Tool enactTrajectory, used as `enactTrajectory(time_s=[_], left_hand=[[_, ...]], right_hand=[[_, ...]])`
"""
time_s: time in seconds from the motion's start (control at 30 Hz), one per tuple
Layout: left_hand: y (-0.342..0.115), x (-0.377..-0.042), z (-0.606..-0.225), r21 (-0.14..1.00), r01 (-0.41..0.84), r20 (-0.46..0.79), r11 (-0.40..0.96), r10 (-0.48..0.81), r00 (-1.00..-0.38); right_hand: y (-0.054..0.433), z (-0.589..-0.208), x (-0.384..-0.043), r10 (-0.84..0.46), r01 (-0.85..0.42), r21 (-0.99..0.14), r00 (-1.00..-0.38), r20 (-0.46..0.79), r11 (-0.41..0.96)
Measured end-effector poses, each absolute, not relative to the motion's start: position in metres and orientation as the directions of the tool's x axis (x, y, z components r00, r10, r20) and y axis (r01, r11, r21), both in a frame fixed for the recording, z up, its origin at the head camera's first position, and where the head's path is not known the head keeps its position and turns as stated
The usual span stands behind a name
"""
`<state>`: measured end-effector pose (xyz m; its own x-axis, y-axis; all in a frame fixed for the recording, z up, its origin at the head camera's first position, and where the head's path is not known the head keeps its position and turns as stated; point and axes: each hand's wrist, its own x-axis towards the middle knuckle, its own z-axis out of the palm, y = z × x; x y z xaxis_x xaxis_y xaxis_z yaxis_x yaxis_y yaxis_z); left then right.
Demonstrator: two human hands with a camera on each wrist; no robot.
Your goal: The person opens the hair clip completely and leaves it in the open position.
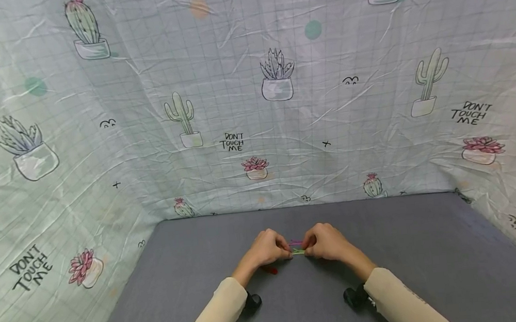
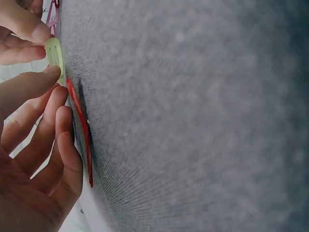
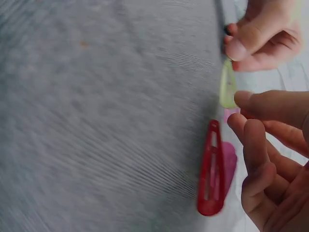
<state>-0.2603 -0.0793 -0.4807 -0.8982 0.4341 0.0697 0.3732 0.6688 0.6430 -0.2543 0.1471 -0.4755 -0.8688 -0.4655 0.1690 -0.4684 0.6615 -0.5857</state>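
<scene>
My left hand (image 1: 268, 247) and right hand (image 1: 325, 241) meet over the grey surface, pinching opposite ends of a yellow-green snap hair clip (image 2: 54, 54) between thumb and fingers. It spans the small gap between them, also visible in the right wrist view as the green clip (image 3: 228, 87). Below the left hand lies a red hair clip (image 2: 83, 125). Close to the right hand, the right wrist view has a red hair clip (image 3: 211, 169) with a magenta clip (image 3: 231, 162) partly behind it. Beyond the green clip is a pink-purple clip (image 1: 296, 243), partly hidden by my hands.
A grey cloth-like surface (image 1: 196, 291) lies under both hands. Behind and on both sides hangs a wrinkled sheet (image 1: 327, 107) printed with cacti and lettering. Dark devices (image 1: 356, 296) sit at the wrists beside the cream sleeves.
</scene>
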Motion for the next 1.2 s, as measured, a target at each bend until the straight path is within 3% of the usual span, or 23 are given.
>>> enactTrajectory(time_s=[0.4,0.7,1.2], left_hand=[[-0.099,-0.257,-0.472,0.709,0.354,0.111,0.61,0.399,-0.91],[-0.121,-0.252,-0.47,0.724,0.365,0.157,0.585,0.376,-0.913],[-0.157,-0.243,-0.474,0.775,0.298,0.014,0.557,0.457,-0.89]], right_hand=[[0.158,-0.451,-0.255,-0.432,-0.479,-0.618,-0.87,0.239,0.623],[0.137,-0.454,-0.245,-0.469,-0.504,-0.66,-0.847,0.251,0.557],[0.087,-0.473,-0.228,-0.583,-0.535,-0.7,-0.786,0.206,0.473]])
